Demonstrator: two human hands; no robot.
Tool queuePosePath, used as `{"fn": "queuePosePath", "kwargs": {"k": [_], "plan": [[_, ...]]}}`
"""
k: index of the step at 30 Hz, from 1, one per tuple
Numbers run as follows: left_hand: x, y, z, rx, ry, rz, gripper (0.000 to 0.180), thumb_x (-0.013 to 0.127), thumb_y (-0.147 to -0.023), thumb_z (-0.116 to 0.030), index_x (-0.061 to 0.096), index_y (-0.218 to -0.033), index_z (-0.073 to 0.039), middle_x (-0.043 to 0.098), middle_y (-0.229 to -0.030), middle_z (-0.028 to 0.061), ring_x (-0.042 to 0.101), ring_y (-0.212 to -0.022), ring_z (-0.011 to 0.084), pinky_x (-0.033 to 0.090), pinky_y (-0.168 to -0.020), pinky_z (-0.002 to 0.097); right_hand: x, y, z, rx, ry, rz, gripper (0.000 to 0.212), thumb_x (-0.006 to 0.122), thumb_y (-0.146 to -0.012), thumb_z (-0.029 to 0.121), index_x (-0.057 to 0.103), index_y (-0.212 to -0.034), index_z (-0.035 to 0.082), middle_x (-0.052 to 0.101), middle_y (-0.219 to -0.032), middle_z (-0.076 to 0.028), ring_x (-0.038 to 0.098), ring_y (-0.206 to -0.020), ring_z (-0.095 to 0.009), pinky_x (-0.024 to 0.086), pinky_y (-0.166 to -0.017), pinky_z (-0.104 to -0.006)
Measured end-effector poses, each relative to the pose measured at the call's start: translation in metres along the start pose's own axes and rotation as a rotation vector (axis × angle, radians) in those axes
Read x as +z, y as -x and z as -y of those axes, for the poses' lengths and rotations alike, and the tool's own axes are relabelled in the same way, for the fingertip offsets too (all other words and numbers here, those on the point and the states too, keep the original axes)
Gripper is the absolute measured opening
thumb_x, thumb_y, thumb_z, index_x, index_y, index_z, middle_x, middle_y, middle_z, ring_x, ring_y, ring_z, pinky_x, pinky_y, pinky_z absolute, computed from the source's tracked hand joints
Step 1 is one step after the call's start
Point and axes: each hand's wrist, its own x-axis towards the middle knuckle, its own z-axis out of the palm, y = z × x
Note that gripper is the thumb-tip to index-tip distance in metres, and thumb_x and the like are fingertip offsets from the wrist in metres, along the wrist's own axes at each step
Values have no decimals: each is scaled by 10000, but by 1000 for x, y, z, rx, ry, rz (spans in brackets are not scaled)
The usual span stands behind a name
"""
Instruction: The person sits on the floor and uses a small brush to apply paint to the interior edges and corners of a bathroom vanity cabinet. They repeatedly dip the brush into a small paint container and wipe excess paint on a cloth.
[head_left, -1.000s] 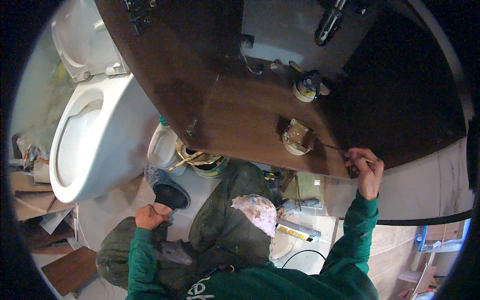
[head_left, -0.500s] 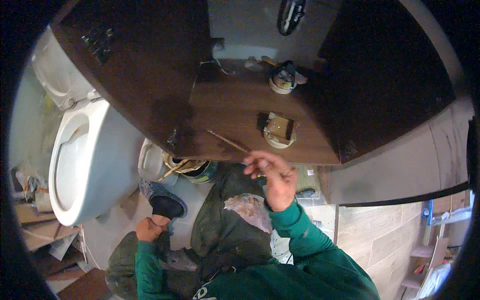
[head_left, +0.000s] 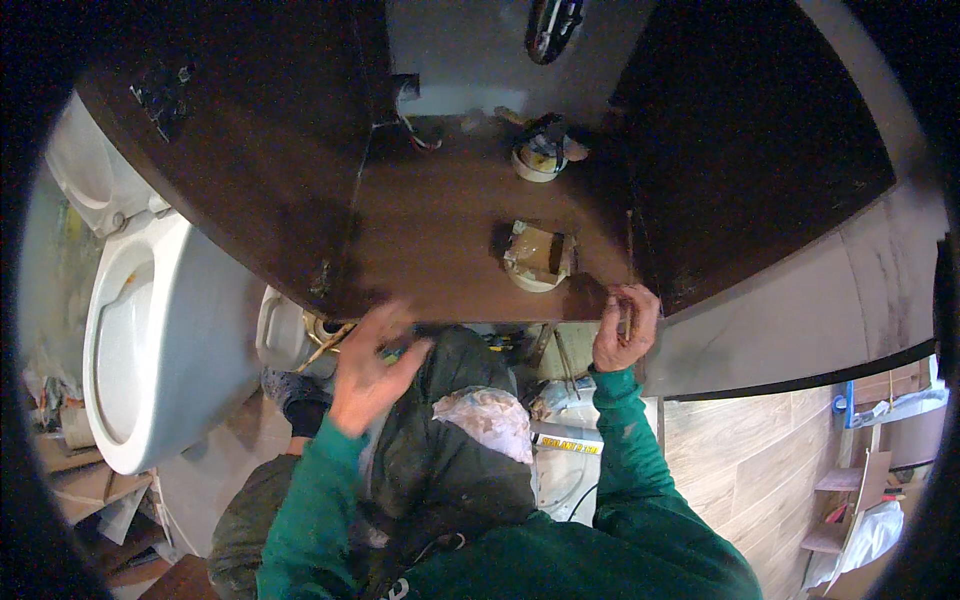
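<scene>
Take the square cut-out with the pipe stub (head_left: 538,256) in the brown cabinet floor panel (head_left: 450,240) as your landmark; everything else is placed from it.

Nearest you, your knees in dark work trousers (head_left: 440,450) sit below the panel's front edge, with a crumpled pale rag (head_left: 487,420) lying on them, below and slightly left of the cut-out.

Your left hand (head_left: 372,370) is raised in front of the panel's front edge, below and well left of the cut-out. It is motion-blurred, its fingers spread loosely, and I cannot tell whether it holds anything; a small greenish patch shows at the fingertips, too smeared to name.

Your right hand (head_left: 624,330) is the nearer one to the cut-out, just below and to its right, at the panel's front right corner. Its fingers are curled closed around something thin and upright at the panel edge; what it is I cannot make out.

From that right hand the cut-out lies up and to the left, a short reach across the panel. The panel's long axis runs left to right in front of you.

Farther back, a second round pipe fitting (head_left: 541,155) stands beyond the cut-out, near the back wall. Far left of the cut-out stands the white toilet (head_left: 150,340).
</scene>
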Motion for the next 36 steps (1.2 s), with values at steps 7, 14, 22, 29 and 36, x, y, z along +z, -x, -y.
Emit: {"fn": "queuePosePath", "kwargs": {"k": [7, 14, 22, 29, 36], "plan": [[90, -140, -26, 473, -234, 318, 707, 709, -702, -137, 457, -1348, 1, 417, -1387, 213, 473, -1250, 351, 386, -1052, 404, 24, 7, -18, -31, -8, 16, 199, 482, -854, -72, 582, -1016, -16, 485, -1078, -152, 606, -822, -186, 533, -667, -265], [102, -182, -15, 334, -283, 603, 717, 739, -651, -170, 507, -1297, 41, 512, -1267, 190, 487, -1216, 355, 392, -1037, 382, 35, 14, -31, -34, -5, -22, 188, 480, -868, -67, 576, -1021, -18, 478, -1060, -144, 615, -791, -183, 560, -626, -261], [91, -181, -21, 388, -333, 655, 736, 785, -601, -238, 556, -1244, 39, 535, -1205, 190, 508, -1169, 358, 402, -1015, 387, 25, 4, -18, -175, 205, 61, 140, 526, -881, -42, 573, -1011, -15, 481, -1081, -152, 594, -817, -190, 547, -659, -266], [98, -181, -7, 465, -191, 511, 705, 801, -611, -241, 578, -1232, 10, 539, -1117, 133, 551, -925, 260, 467, -813, 367, 31, 11, -18, 12, 17, 2, 146, 597, -846, 6, 592, -991, 1, 555, -996, -167, 582, -893, -280, 515, -725, -344], [80, -171, -25, 147, 1, 542, 639, 812, -635, -265, 610, -1199, -41, 545, -1010, 93, 553, -877, 208, 483, -757, 332, 29, 12, -19, -9, 91, 13, 187, 643, -834, 54, 604, -1014, 24, 568, -1019, -190, 572, -943, -356, 485, -814, -414]]}}
